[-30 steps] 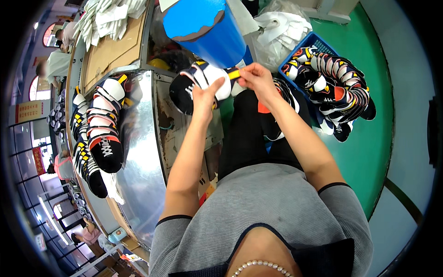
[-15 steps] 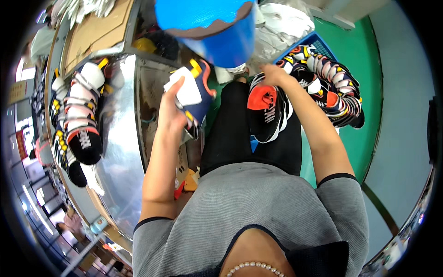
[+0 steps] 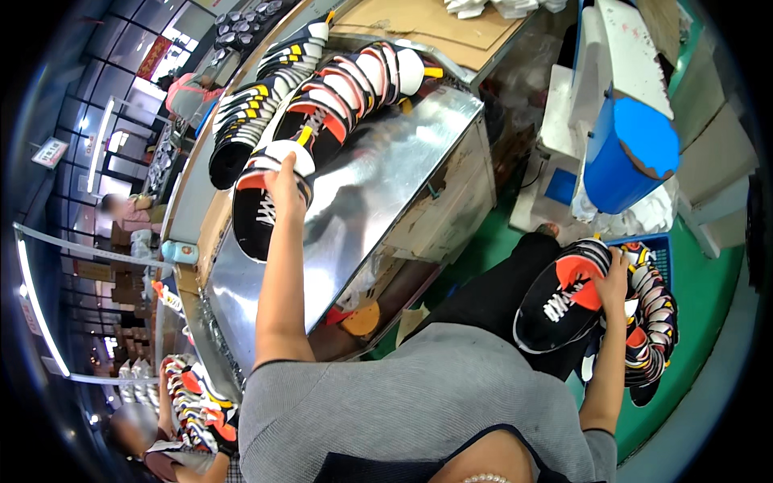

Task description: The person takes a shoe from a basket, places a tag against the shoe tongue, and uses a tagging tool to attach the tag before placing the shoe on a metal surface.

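My left hand grips a black shoe upper by its white and yellow heel end. It has white laces and an orange-pink lining, and it lies at the near end of a nested row of shoe uppers on the metal-topped table. On my lap lies another black shoe upper with an orange lining and white laces. My right hand is closed at its collar edge, fingertips partly hidden. Under my right forearm, a curved stack of uppers fills a blue basket.
A second row of uppers lies farther left. Cardboard covers the far worktop. Ahead on the right, a white machine carries a blue cylinder. At lower left, a co-worker's arm reaches to more uppers.
The view has turned left. My left hand has carried an upper from beside my knee onto the metal table, against the row. My right hand has come down onto the upper on my lap.
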`<state>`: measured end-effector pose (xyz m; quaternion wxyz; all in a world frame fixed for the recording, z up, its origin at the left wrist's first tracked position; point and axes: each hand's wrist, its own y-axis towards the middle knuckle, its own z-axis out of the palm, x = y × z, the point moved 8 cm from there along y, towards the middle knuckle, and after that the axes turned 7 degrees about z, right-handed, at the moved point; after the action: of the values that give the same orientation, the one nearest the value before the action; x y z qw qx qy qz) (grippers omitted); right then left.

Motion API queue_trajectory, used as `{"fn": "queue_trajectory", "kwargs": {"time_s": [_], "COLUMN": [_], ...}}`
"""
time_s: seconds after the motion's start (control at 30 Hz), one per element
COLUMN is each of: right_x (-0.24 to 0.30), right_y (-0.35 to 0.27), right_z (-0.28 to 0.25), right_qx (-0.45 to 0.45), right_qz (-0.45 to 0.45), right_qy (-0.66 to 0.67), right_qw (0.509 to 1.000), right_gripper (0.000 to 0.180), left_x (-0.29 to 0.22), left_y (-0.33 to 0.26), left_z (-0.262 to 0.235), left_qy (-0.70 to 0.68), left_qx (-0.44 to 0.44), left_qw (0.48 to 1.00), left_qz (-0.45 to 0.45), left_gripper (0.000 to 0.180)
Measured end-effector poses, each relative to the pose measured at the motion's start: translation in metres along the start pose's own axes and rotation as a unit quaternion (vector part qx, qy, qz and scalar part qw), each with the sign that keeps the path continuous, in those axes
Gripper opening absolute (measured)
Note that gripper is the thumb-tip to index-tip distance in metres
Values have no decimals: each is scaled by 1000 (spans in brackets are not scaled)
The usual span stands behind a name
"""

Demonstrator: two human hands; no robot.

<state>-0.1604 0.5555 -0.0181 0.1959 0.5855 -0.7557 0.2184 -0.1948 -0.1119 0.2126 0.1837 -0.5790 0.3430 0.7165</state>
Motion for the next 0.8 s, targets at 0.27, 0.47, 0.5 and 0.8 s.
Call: {"fn": "queue_trajectory", "kwargs": {"time_s": [0.27,0.47,0.5,0.8], "right_x": [17,33,40,59], "right_y": [-65,-79,-81,-86], "right_z": [-71,-63,-66,-53], "right_qx": [-231,-297,-290,-1], "right_qz": [39,116,130,134], "right_qy": [192,225,254,592], "right_qw": [953,921,914,795], "right_gripper": [64,71,73,78], "left_x": [106,18,5,55], "left_y": [62,-168,-257,-417], "left_z": [129,143,175,293], "left_qy": [-57,153,67,-101], "left_qx": [143,354,548,533], "left_qw": [984,917,833,729], "left_qz": [-94,97,-45,-418], "left_gripper": [15,31,42,41]}}
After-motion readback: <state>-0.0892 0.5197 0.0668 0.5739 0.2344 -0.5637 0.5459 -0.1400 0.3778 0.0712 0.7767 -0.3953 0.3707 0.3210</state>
